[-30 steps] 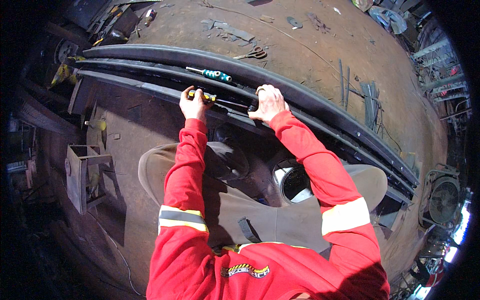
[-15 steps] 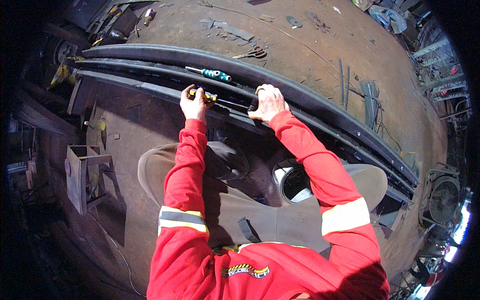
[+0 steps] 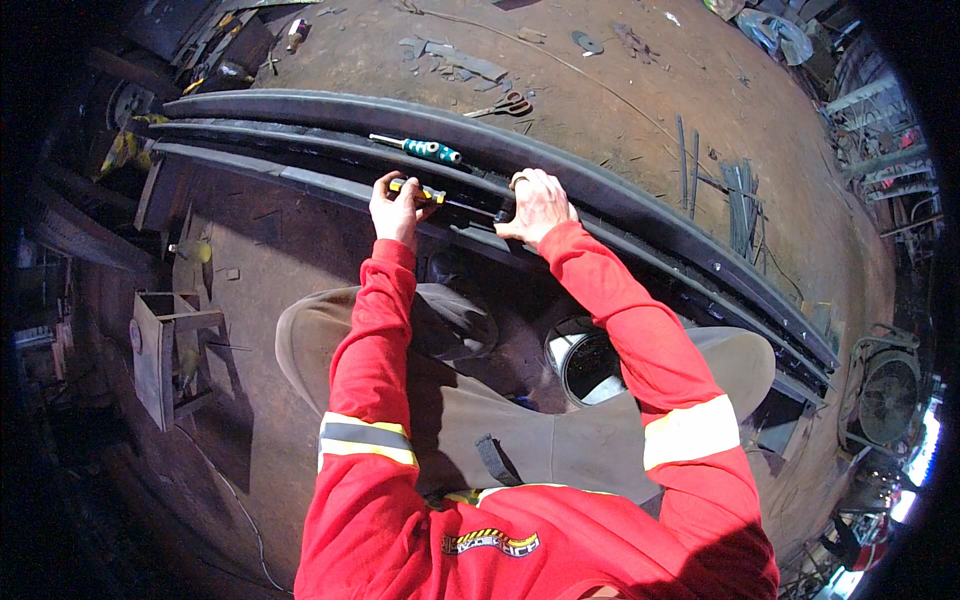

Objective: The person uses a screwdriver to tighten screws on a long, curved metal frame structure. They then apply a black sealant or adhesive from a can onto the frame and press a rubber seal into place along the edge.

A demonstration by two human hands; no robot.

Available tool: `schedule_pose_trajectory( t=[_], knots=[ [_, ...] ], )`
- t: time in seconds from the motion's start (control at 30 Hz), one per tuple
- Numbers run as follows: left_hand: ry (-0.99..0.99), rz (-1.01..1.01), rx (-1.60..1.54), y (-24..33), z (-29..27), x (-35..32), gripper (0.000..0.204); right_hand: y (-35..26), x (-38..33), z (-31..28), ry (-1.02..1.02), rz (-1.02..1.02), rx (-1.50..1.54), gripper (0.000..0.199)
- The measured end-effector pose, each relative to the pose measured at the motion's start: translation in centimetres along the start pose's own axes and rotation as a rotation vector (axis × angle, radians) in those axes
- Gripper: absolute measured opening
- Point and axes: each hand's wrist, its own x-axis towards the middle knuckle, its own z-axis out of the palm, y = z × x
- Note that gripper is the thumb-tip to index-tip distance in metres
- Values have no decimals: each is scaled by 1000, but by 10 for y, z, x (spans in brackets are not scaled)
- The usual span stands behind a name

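Teal-handled screwdriver (image 3: 418, 148) lies top centre on dark rail. Scissors (image 3: 508, 104) above it w/ metal scraps (image 3: 447, 58). Rods (image 3: 738, 192) upper right; metal bracket (image 3: 165, 352) at left.

Bright red sleeves (image 3: 370, 330) with grey reflective bands edged in yellow. Khaki-grey trousers (image 3: 520, 440). Yellow and black on the screwdriver handle (image 3: 420, 190) under the left hand (image 3: 395, 205). Teal with black on the second screwdriver (image 3: 430, 150). Dull black along the long curved steel strips (image 3: 620, 195). Rust brown over the floor (image 3: 600, 90). Orange on the scissor handles (image 3: 512, 103).
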Motion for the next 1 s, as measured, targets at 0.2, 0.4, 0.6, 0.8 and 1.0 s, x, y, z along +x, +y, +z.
schedule_pose_trajectory(
  t=[0.2,0.4,0.6,0.8,1.0],
  knots=[
    [-93,13,-109,34,23,-29,33,5,0,-5,-73,47,66,58],
    [-37,187,-26,43,43,-58,27,18,9,-16,-287,75,286,45],
    [-19,349,118,40,60,-69,27,36,15,-7,-345,214,440,42],
    [-36,385,145,41,59,-70,34,30,9,-10,-307,182,426,37],
    [-5,459,161,36,61,-71,37,26,17,-15,-324,321,486,30]
  ],
)
